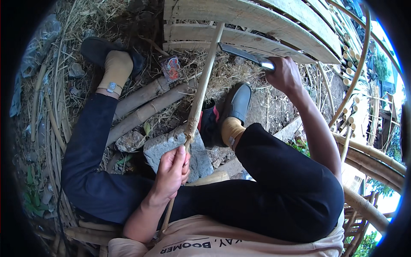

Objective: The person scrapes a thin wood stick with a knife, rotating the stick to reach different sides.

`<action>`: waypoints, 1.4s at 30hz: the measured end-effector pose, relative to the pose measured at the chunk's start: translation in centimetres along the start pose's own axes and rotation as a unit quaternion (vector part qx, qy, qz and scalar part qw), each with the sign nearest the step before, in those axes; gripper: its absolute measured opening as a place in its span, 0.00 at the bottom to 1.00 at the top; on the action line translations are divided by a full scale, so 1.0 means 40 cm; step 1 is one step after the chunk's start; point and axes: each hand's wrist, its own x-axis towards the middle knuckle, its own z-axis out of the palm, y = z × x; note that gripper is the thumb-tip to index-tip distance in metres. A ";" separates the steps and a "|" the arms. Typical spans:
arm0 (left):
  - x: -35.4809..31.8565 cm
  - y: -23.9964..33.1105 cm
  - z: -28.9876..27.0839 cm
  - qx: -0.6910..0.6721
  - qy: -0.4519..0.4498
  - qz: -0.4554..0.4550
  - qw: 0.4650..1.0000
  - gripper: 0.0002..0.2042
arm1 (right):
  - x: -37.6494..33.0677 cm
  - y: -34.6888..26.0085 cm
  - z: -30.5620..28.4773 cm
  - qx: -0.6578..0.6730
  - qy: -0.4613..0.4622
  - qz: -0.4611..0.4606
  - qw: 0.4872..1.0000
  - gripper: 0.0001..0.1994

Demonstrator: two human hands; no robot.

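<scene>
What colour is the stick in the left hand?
Pale tan; the stick shows best in the head view, gripped by the left hand.

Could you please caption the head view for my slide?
Seated person's left hand grips a bamboo strip; right hand holds a knife.

Outdoor ground (274, 107) covered with dry straw, bamboo poles (145, 107) laid beside grey stones (159, 150), wooden planks (257, 19) stacked behind, daylight.

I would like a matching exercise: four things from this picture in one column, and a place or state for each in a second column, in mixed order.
Things:
1. left hand
2. right hand
3. grey stone
4. blade

Places or states:
A. lies on the ground between the legs
B. grips the bamboo stick
C. meets the stick near its far end
D. holds the knife handle

Pairs: 1-B, 2-D, 3-A, 4-C
</scene>
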 end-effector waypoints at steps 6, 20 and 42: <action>0.013 0.000 0.001 -0.042 -0.039 -0.048 0.997 0.18 | -0.048 -0.146 0.034 0.073 -0.084 -0.043 0.993 0.09; 0.012 -0.006 -0.002 -0.062 -0.077 -0.062 0.993 0.18 | -0.013 -0.142 0.055 0.048 -0.034 0.012 0.998 0.08; -0.007 0.006 -0.012 -0.060 -0.072 -0.044 0.995 0.18 | -0.034 -0.194 -0.033 0.051 -0.113 -0.050 0.991 0.09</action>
